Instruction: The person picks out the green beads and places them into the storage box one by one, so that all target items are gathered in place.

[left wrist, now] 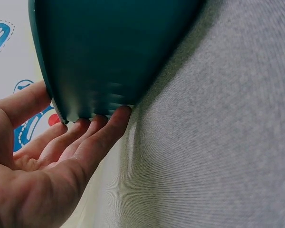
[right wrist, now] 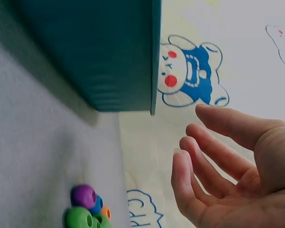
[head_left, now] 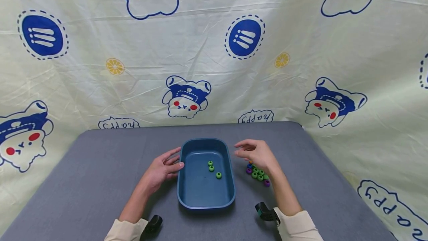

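Observation:
A blue tray (head_left: 206,200) holds three green beads, one of them (head_left: 219,175) nearer its right side. My left hand (head_left: 159,172) grips the tray's left side, the thumb on the rim and the fingers against the outer wall; the left wrist view shows this hand (left wrist: 61,161) at the tray wall (left wrist: 104,52). Off the tray's right side, my right hand (head_left: 259,155) hovers with fingers loosely bent and holds nothing. Under and beside it lies a group of beads, several green (head_left: 260,177), with purple (head_left: 266,183), blue and orange ones. In the right wrist view the hand (right wrist: 232,166) is apart from the tray (right wrist: 104,57).
A grey cloth (head_left: 110,166) covers the table, whose far edge meets a hanging printed sheet (head_left: 207,55). Black bands with wrist devices sit near both cuffs, the left one (head_left: 153,224) and the right one (head_left: 266,212).

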Tool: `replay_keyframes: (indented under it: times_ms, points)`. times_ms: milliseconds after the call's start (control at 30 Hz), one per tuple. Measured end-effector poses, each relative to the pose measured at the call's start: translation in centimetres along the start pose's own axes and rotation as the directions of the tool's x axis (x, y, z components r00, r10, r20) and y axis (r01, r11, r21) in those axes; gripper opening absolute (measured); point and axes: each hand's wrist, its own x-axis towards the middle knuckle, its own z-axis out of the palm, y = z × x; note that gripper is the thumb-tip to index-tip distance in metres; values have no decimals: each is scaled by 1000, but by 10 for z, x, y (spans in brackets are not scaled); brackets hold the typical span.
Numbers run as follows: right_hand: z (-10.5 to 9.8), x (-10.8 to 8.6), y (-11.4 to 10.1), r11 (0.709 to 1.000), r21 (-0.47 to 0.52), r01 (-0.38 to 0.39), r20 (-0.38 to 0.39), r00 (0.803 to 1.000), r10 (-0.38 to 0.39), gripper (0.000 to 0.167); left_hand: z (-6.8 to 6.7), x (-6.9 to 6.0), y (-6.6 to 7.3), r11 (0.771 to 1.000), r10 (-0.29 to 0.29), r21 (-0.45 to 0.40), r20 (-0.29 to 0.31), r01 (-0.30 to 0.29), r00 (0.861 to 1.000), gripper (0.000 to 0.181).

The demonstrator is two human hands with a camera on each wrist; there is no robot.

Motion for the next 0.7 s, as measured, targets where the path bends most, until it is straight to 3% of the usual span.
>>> replay_keyframes:
  times_ms: [700]
  points:
    - [-46, -2, 30, 998, 6, -60, 63, 996, 60, 40, -1, 1, -1, 1000, 1, -17, 7, -1, 1000, 60]
